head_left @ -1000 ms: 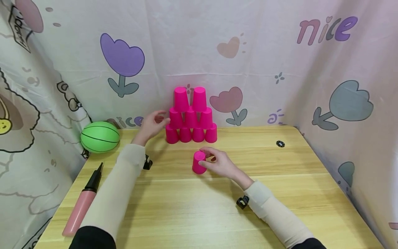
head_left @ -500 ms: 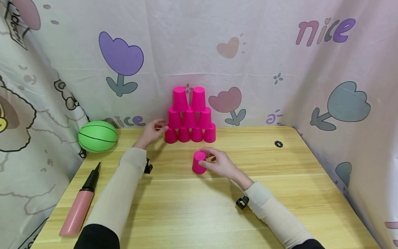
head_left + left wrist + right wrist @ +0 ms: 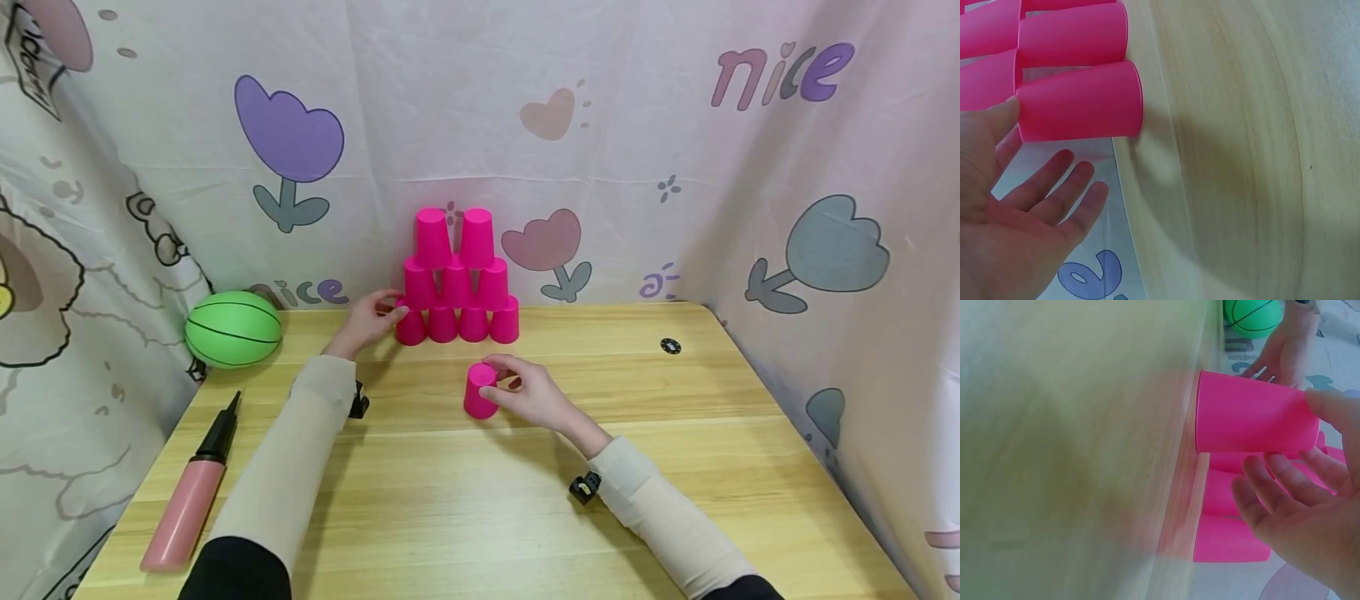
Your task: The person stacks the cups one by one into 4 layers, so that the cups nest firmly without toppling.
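Pink cups (image 3: 456, 286) stand upside down in a stepped stack at the back of the table, with two on top, three below and several at the bottom. My left hand (image 3: 367, 323) pinches the lower left cup (image 3: 1082, 103) near its upper end, thumb in front and index finger passing behind; its other fingers are spread away. Nearer to me, my right hand (image 3: 532, 396) holds a single upside-down pink cup (image 3: 477, 404) between thumb and fingers. That cup looks upright on the wood. In the right wrist view, the cup (image 3: 1254, 412) partly hides the stack.
A green ball (image 3: 233, 329) sits at the back left. A pink hand pump (image 3: 183, 512) with a black nozzle lies along the left side. Toward the back right is a small black disc (image 3: 671, 346). A printed curtain (image 3: 630, 125) hangs behind the table (image 3: 465, 517).
My left hand has come down from the stack's middle row to the lower left cup and taken hold of it. My right hand and its cup have stayed in place.
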`<move>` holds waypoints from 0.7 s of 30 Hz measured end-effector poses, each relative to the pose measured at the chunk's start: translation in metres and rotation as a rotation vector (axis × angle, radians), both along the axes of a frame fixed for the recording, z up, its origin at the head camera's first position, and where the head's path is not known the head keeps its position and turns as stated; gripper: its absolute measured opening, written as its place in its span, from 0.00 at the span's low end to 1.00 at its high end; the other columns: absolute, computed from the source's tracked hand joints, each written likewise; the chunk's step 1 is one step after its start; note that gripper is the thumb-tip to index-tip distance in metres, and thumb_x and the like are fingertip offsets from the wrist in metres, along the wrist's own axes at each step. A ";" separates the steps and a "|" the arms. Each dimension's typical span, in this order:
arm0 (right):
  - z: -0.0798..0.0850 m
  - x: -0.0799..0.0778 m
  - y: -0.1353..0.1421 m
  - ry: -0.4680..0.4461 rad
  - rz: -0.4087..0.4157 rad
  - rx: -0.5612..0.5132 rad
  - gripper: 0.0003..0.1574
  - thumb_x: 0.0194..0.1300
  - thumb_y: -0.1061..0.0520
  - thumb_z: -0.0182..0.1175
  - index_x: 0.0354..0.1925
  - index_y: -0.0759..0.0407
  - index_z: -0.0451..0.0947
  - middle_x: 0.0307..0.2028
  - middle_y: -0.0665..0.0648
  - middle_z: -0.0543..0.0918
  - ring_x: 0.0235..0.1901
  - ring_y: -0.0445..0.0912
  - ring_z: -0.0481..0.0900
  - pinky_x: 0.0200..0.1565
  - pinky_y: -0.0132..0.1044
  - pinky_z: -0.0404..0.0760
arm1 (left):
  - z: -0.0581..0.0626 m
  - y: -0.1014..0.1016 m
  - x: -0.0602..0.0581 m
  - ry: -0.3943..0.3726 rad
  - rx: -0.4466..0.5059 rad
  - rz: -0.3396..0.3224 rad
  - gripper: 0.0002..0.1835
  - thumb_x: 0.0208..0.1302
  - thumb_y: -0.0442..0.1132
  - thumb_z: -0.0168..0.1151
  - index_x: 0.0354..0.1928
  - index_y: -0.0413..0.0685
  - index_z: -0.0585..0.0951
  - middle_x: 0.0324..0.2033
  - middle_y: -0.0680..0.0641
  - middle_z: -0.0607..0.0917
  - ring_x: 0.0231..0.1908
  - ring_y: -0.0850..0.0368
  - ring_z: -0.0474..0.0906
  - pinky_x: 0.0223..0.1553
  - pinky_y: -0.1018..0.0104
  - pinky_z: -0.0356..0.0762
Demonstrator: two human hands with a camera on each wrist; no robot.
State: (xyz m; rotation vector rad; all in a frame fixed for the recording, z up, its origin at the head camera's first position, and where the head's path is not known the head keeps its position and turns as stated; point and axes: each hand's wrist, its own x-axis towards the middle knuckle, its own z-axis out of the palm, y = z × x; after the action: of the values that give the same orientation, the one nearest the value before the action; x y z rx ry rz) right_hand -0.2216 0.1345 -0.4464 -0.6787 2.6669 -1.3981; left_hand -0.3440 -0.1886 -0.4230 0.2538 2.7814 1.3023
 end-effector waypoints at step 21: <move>0.047 -0.016 -0.010 0.085 -0.043 -0.091 0.29 0.68 0.48 0.71 0.63 0.54 0.78 0.52 0.53 0.87 0.51 0.49 0.84 0.53 0.48 0.86 | -0.007 0.000 -0.001 -0.043 0.067 0.033 0.29 0.79 0.49 0.60 0.76 0.47 0.70 0.65 0.30 0.79 0.63 0.34 0.79 0.61 0.43 0.82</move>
State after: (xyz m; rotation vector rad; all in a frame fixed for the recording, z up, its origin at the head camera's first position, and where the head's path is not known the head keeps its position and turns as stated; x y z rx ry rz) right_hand -0.2374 0.1248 -0.3993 -0.7081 2.7121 -1.5437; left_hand -0.3447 -0.1891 -0.4302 0.1822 2.7210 1.3931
